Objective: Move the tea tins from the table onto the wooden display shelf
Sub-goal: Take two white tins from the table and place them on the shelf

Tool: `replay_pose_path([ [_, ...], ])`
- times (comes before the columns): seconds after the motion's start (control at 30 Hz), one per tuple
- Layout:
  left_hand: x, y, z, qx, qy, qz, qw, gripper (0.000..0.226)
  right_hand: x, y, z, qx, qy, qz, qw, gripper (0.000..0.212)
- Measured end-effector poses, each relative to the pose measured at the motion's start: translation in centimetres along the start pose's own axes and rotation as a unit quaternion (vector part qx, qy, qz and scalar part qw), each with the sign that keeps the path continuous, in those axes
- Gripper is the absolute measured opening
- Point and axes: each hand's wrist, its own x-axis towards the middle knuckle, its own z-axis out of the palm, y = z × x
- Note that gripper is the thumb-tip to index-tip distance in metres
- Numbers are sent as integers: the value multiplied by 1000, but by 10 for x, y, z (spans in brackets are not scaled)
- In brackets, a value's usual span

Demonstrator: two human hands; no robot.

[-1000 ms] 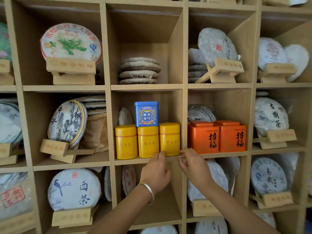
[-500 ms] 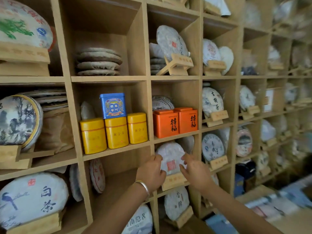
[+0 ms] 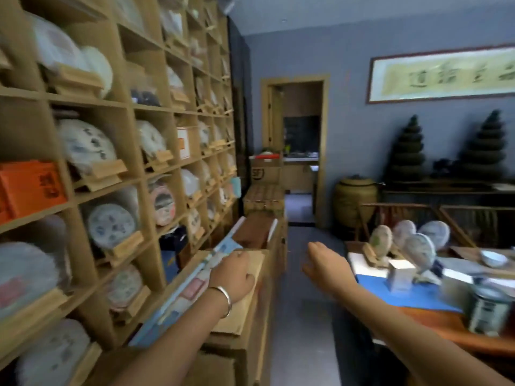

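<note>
One tea tin [image 3: 488,313] in view: silver-grey, cylindrical, upright on the table [image 3: 434,324] at lower right, near the table's front edge, partly on orange-brown wood beside a blue cloth [image 3: 409,296]. Label blurred, unreadable. An orange tin [image 3: 32,188] sits in a compartment of the wooden display shelf [image 3: 133,174] at far left, dark characters on its face.

Left hand [image 3: 235,274]: empty, fingers loosely curled, palm down, over a stack of cardboard boxes [image 3: 245,310] standing against the shelf's foot; contact with the box top cannot be told. Silver bangle [image 3: 224,298] on that wrist.

Right hand [image 3: 323,259]: empty, open and relaxed, fingers pointing away, in the air above the aisle floor, between the boxes and the table, well apart from the silver tin.

Shelf compartments hold wrapped round tea cakes on small wooden stands. Several more wrapped cakes [image 3: 418,240] stand on the table farther back. Frame motion-blurred throughout.
</note>
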Motion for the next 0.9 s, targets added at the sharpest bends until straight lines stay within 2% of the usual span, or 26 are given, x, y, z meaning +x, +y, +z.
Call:
replay_pose_path([
  [0.13,30,118,25,-11,-23,116,993,31,-51,121,-57,-107,6,94,990,29],
  [0.27,42,219,52,-30,-72,198,977,34,-109,216,-101,-165,-41,185,968,31],
  [0.43,65,330,87,-48,-97,263,959,34,-168,307,-140,-174,-60,260,948,36],
  [0.53,78,394,108,-53,-102,297,948,31,-189,353,-162,-173,-66,288,940,27],
  [0.63,88,451,133,-56,-126,313,940,29,-203,401,-176,-171,-67,300,936,24],
  [0.9,106,544,206,-76,-172,287,939,38,-216,510,-175,-147,-115,315,931,43],
])
